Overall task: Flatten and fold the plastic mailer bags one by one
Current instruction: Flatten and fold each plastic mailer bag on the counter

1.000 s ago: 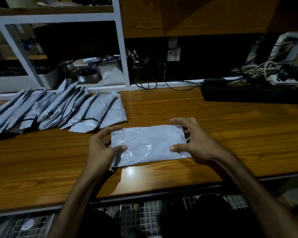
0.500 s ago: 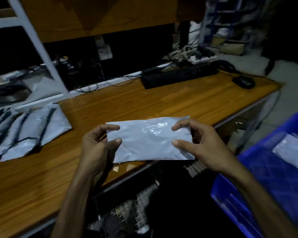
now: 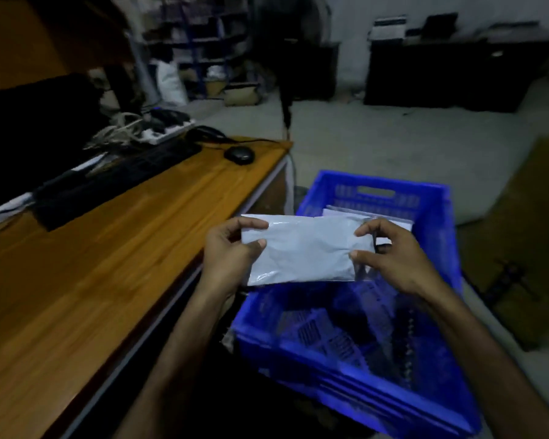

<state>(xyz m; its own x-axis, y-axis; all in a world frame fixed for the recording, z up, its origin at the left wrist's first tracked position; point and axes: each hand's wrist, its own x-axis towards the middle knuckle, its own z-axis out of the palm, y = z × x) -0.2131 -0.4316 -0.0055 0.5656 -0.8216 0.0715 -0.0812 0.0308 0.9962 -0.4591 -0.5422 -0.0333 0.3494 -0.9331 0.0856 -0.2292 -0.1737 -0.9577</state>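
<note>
Both arms reach forward, left hand [image 3: 227, 251] and right hand [image 3: 390, 255] pinching with curled fingers.

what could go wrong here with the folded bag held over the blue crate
1. The folded mailer bag is held only by pinches at its two ends, left hand and right hand; once released, the slick plastic may spring open.
2. It hangs above the near part of the blue crate, close to the wooden desk side; an early drop might land it crooked or outside.
3. The light is dim and the frame blurred, so aim is harder to judge.

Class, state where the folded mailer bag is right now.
The folded mailer bag is held in the air between the left hand and right hand, above the blue crate, right of the desk.
</note>
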